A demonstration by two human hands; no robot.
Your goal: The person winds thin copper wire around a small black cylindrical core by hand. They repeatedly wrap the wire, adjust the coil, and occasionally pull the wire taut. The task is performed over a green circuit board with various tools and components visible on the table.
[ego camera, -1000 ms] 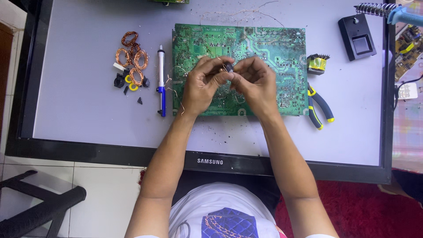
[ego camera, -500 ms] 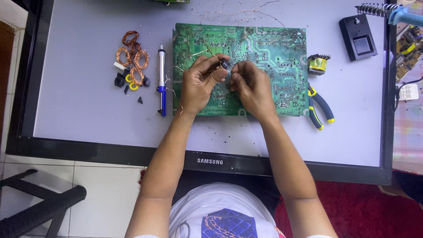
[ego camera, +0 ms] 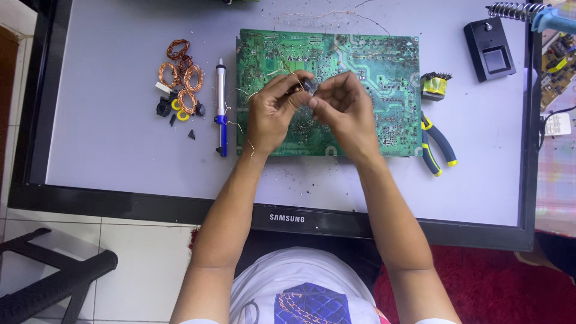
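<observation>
Pinching a small dark component (ego camera: 309,87) between both sets of fingertips, the left hand (ego camera: 273,114) and right hand (ego camera: 343,111) meet just above the middle of a green circuit board (ego camera: 372,66), with thin copper wire trailing off the left hand's side. The board lies flat, solder side up and speckled with dull joints, on a pale grey table (ego camera: 108,156) with a glossy black frame. Left of it sit a slim silver-and-blue desoldering pump (ego camera: 221,108) and coppery wire coils (ego camera: 180,75); right lie blue-and-yellow-handled pliers (ego camera: 437,147).
</observation>
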